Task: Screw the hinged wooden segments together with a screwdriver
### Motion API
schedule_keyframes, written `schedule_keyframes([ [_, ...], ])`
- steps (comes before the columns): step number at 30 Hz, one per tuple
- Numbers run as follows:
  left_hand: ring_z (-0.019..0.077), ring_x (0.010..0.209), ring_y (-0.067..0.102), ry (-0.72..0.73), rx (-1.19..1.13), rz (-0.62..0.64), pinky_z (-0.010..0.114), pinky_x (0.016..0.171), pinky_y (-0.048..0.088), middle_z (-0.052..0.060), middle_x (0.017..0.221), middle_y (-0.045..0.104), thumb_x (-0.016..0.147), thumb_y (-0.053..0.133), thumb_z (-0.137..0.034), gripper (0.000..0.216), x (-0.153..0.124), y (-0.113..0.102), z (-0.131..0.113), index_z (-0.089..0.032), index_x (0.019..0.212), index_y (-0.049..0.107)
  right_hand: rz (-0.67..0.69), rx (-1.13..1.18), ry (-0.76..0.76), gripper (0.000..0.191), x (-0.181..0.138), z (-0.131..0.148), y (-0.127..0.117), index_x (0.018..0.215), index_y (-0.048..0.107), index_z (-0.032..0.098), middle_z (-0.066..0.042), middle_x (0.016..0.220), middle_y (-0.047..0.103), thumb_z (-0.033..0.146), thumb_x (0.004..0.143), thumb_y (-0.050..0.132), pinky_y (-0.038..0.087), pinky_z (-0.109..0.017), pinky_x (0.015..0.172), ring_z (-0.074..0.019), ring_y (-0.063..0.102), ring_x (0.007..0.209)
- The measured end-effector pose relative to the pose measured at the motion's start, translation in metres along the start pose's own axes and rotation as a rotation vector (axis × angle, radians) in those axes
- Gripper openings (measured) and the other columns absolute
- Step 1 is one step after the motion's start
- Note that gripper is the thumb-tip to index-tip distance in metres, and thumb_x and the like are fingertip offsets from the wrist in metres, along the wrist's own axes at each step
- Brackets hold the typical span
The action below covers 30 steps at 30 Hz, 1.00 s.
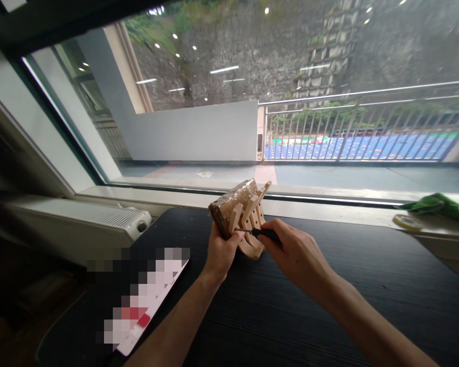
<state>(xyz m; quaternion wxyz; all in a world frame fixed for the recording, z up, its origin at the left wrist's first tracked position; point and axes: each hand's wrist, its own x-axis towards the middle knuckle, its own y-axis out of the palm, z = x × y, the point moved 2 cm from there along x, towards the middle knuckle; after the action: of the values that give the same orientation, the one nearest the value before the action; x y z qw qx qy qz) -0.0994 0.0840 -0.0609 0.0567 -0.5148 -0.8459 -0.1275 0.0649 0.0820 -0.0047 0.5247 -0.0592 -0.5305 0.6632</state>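
My left hand [221,253] is closed around the lower left end of a wooden hook rack [240,210], a brown board with several pale curved hooks. It holds the rack tilted above the black table [367,285]. My right hand [296,251] grips a small screwdriver [259,232] by its black handle. The thin metal tip points left and touches the rack near the base of a hook.
A flat white item with a red patch [145,300], partly blurred out, lies on the table's left. A white radiator [80,216] sits at left under the big window. On the sill at right are a green cloth [439,205] and a tape roll [407,221].
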Motion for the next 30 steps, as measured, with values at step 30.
schedule_keyframes([
  [30, 0.0203, 0.096, 0.063, -0.023, -0.030, -0.005, 0.032, 0.084, 0.049, 0.006, 0.106, 0.067, 0.065, 0.066, -0.011, 0.055, -0.002, 0.002, -0.004, -0.019, 0.117, 0.052, -0.033, 0.029, -0.007, 0.020, 0.001, -0.002, -0.001, 0.099, 0.060, 0.022, -0.003, 0.081, 0.066, 0.032, 0.087, 0.047, 0.038, -0.025, 0.056, -0.0133, 0.056, 0.059],
])
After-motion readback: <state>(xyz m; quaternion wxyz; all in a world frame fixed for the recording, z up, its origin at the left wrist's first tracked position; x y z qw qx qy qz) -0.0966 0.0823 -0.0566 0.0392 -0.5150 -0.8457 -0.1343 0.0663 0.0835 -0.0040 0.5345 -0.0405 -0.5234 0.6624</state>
